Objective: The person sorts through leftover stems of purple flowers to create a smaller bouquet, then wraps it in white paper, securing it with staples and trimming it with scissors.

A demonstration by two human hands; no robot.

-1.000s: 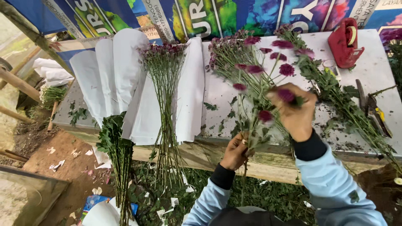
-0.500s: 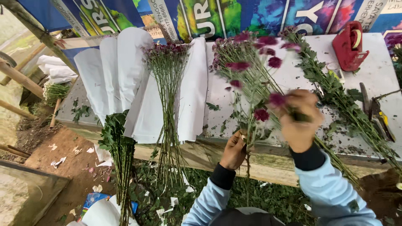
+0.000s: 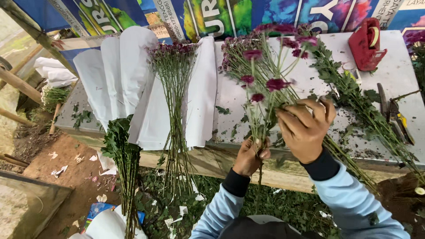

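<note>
**Flower stems gripped at table edge**

A bunch of purple flowers [image 3: 261, 84] is pinched at the stems by the left hand [image 3: 250, 155] and clasped higher by the right hand [image 3: 305, 128], over the table [image 3: 398, 75]. Alongside: one paper-laid bundle [image 3: 175, 88], one red tape dispenser [image 3: 366, 44], shears [image 3: 392, 113] partly hidden under loose stems [image 3: 354, 102].

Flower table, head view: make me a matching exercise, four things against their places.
Things:
1. red tape dispenser
2. stripped flower bunch
3. left hand
4. shears

Places:
A. lying on white paper
B. far right corner of the table
C. gripping stems at the table's near edge
D. right side of the table, beside leafy stems

Pairs: 1-B, 2-A, 3-C, 4-D
</note>
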